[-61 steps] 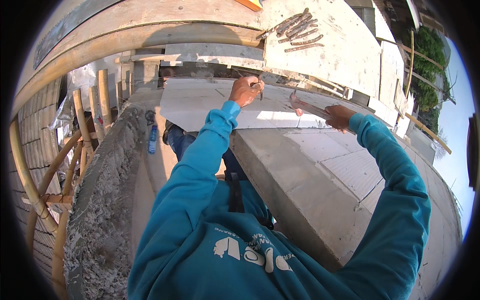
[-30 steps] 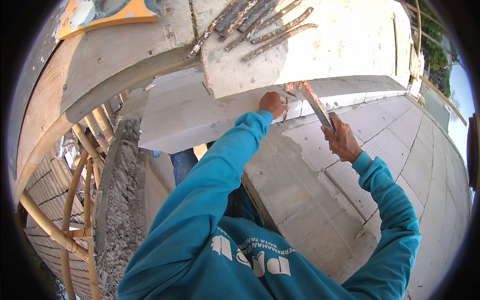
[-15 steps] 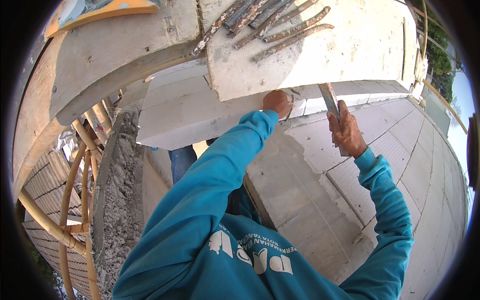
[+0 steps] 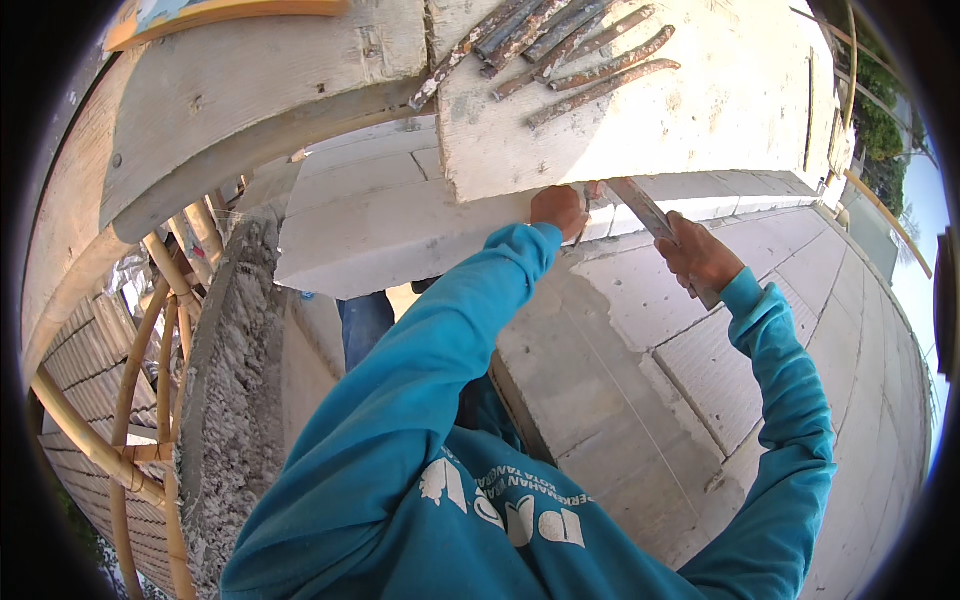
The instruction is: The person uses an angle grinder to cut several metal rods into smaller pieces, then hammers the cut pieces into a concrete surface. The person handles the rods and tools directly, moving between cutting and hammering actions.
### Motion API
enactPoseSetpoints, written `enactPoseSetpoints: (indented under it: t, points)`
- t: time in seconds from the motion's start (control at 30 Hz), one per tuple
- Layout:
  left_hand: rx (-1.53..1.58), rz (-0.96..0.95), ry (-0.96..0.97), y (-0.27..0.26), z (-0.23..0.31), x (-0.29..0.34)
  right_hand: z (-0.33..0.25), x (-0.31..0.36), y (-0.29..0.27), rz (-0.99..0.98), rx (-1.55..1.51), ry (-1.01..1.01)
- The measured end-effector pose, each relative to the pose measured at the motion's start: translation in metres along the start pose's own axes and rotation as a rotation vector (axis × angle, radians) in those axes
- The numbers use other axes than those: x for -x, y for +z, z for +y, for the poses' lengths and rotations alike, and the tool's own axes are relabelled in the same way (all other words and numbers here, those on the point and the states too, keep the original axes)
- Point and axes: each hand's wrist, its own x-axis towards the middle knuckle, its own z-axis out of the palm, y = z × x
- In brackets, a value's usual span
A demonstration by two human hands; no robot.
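My left hand (image 4: pixel 560 212) is closed against the edge of the white block wall (image 4: pixel 400 225). A thin dark metal rod (image 4: pixel 584 228) shows beside its fingers, matching the rusty bars above. My right hand (image 4: pixel 700 258) grips the worn, straight handle (image 4: pixel 645 208) of a tool, its lower end jutting out below the fist. That handle slants up and left toward my left hand. The tool's far end lies partly under the plank's edge, so I cannot make out its head.
Several rusty steel bars (image 4: pixel 610 70) lie on a wooden plank (image 4: pixel 740 110) above my hands. An orange-edged object (image 4: pixel 230 12) rests at the upper left. Bamboo scaffold poles (image 4: pixel 130 390) and a rough concrete edge (image 4: pixel 235 400) stand left. A block wall (image 4: pixel 800 330) runs along the right.
The handle in my right hand has swung from nearly upright to a leftward slant, its upper end now closer to my left hand. The view has shifted slightly.
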Motion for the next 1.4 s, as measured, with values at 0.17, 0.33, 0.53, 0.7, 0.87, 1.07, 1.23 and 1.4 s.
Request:
enactPoseSetpoints:
  t: [0.17,0.33,0.53,0.7,0.87,1.07,1.23,1.4]
  points:
    - [0.064,0.106,-0.001,0.008,-0.003,-0.002,-0.009,0.002,-0.006,0.143,-0.124,-0.065]
    - [-0.010,0.226,0.037,0.012,-0.004,-0.001,-0.014,-0.001,0.002,0.036,-0.062,0.083]
    - [-0.010,0.243,-0.026,0.005,0.003,0.001,-0.007,-0.002,0.002,0.241,-0.218,-0.168]
    - [-0.007,0.228,-0.040,0.005,0.006,0.000,-0.003,-0.002,-0.007,-0.095,-0.116,0.092]
    - [0.051,0.266,-0.038,0.006,0.006,0.003,-0.008,-0.008,-0.012,0.117,-0.354,-0.019]
    - [-0.012,0.075,-0.057,-0.015,-0.016,0.004,0.012,-0.007,0.007,-0.068,-0.141,0.102]
    - [0.229,0.485,-0.002,-0.067,-0.065,0.055,0.026,-0.012,0.000,0.077,-0.530,-0.121]
    - [0.416,0.705,-0.118,-0.118,-0.079,0.139,-0.003,-0.002,0.004,0.016,-0.127,0.041]
